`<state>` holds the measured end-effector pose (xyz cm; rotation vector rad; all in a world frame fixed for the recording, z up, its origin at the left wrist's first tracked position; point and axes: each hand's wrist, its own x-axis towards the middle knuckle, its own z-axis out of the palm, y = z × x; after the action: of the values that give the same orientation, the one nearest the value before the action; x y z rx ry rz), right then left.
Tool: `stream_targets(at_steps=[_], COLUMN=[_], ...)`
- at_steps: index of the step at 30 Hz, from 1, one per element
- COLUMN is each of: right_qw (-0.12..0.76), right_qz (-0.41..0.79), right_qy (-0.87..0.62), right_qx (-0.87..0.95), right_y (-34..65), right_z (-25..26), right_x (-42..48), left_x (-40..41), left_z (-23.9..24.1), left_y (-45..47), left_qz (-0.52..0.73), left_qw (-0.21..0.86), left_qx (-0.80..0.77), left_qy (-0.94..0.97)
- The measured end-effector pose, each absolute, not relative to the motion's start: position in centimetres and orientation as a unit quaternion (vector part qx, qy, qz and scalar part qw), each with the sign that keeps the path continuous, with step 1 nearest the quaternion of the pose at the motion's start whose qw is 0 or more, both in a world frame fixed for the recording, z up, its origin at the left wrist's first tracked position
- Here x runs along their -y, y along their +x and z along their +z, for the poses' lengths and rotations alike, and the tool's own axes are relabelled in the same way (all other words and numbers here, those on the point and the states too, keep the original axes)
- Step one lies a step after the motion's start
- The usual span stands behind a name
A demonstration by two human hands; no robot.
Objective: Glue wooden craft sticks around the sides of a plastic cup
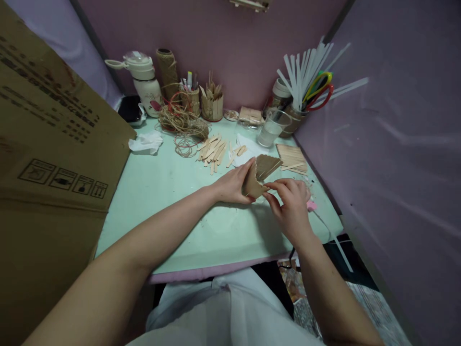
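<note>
A small open-topped box of craft sticks [255,186], its rim scalloped by rounded stick ends, is held tilted above the table. My left hand [236,185] wraps its left side, thumb below and fingers behind. At the near right edge of the box, thumb and forefinger of my right hand [290,204] are pinched together; whether a separate stick is between them is too small to tell. Behind the box lies a loose pile of craft sticks [212,150]. To its right is a flat panel of sticks [293,158].
A big cardboard carton [54,144] walls off the left. Along the back stand a white bottle [146,84], tangled twine [183,120], a stick-covered cup [212,105], a clear plastic cup [272,129] and a holder with glue sticks [298,86] and scissors [319,93]. Crumpled tissue [146,142] lies left.
</note>
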<state>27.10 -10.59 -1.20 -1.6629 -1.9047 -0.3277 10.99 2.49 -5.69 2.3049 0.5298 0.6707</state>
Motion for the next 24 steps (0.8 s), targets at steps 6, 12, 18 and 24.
stream_targets(at_steps=[6,12,18,24], right_qw=[0.355,0.549,0.487,0.397], right_qz=[-0.093,0.013,0.213,0.217], right_qy=[-0.626,-0.62,-0.65,-0.672], right_qx=[0.688,0.56,0.543,0.586], right_y=[27.3,28.1,28.1,27.9], right_z=[-0.9,-3.8,-7.3,-7.2], right_x=[10.9,11.4,11.1,10.9], left_x=[-2.6,-2.7,-3.1,-3.7], left_z=[-5.7,-5.3,-5.0,-5.6], left_y=[11.0,10.7,10.2,10.0], left_qz=[0.258,0.248,0.251,0.248], left_qw=[0.349,0.372,0.392,0.36], left_qx=[-0.203,-0.209,-0.208,-0.18], left_qy=[0.877,0.869,0.86,0.881])
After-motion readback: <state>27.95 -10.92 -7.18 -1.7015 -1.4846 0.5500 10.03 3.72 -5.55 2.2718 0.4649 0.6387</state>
